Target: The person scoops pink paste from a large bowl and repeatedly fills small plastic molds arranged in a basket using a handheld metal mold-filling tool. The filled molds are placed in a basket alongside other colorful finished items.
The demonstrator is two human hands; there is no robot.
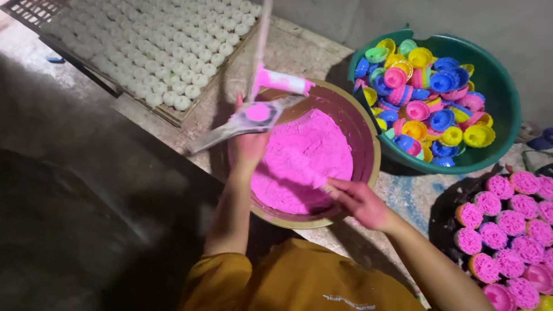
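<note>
Pink powder point(302, 158) fills a wide brown bowl point(368, 144) that sits on a dusty counter point(403, 193), directly in front of a person in a mustard-yellow top, both hands working over it. Behind the bowl, toward the upper left, lies a large tray of white moulded pieces point(155, 52) in close rows; to the right stands a green basin point(501, 86) heaped with small blue, yellow and pink plastic moulds point(423, 109), and at the far right edge a dark tray of moulds packed with pink powder point(510, 242). The left hand point(249, 147) is closed around a powder-smeared, flat-handled mould tool point(247, 118), held above the bowl's left rim, its long axis running from lower left to upper right. The right hand point(360, 201), fingers loosely curled and stained pink, rests at the bowl's near right rim, touching the edge of the powder; whether it grips anything cannot be told. The powder lies between the two hands, the right one nearer to it.
</note>
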